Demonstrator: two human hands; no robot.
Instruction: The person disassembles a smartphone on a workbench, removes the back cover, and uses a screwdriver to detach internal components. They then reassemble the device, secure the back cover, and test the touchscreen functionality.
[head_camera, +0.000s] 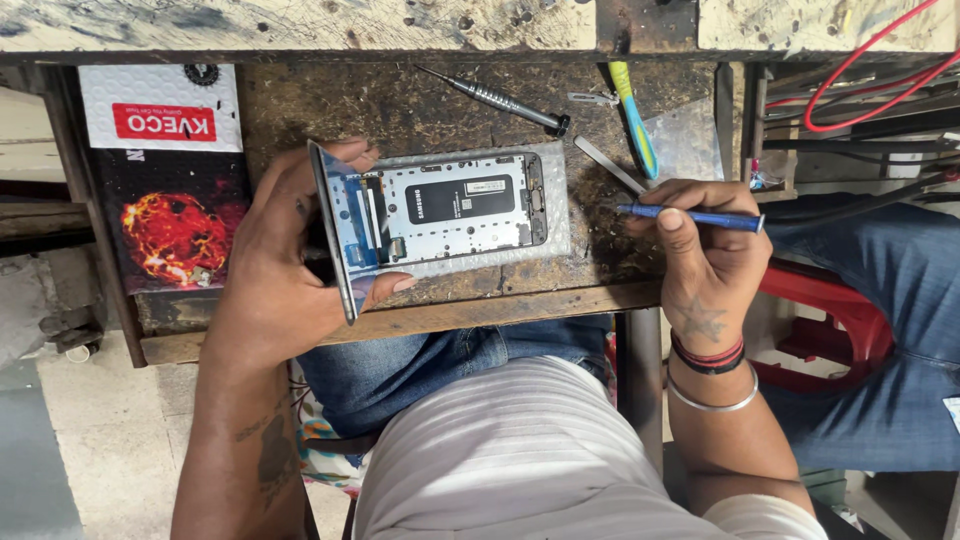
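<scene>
Phone (465, 208) lies opened on the worn wooden worktop (420, 100), its screen panel (340, 225) swung up at the left edge. My left hand (285, 250) grips that raised panel, thumb near, fingers far. My right hand (705, 240) is closed around a blue tool (690, 216), held off to the right, apart from the phone. Risk as I judge it: lifting the panel further could strain whatever joins it to the body. A screwdriver (495, 98) and tweezers (610, 165) lie loose on the far side and could roll.
</scene>
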